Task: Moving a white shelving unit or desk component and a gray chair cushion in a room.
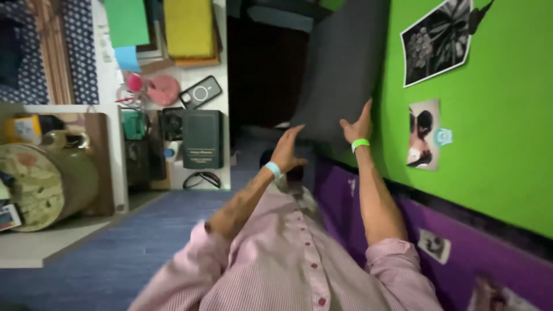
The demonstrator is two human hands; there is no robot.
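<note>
— So where is the grey cushion (341, 69) just now?

— Up against the green wall (495, 144), leaning on it, its long axis running away from the person. The photo prints (436, 40) are pinned just beside it.

— And the hands?

— Both at its near edge. The right hand (358, 125) lies flat on the cushion, fingers spread, pressing rather than clutching. The left hand (286, 151) is open too, fingertips at the lower corner; whether it touches, I cannot tell. The right one is nearer the wall.
</note>
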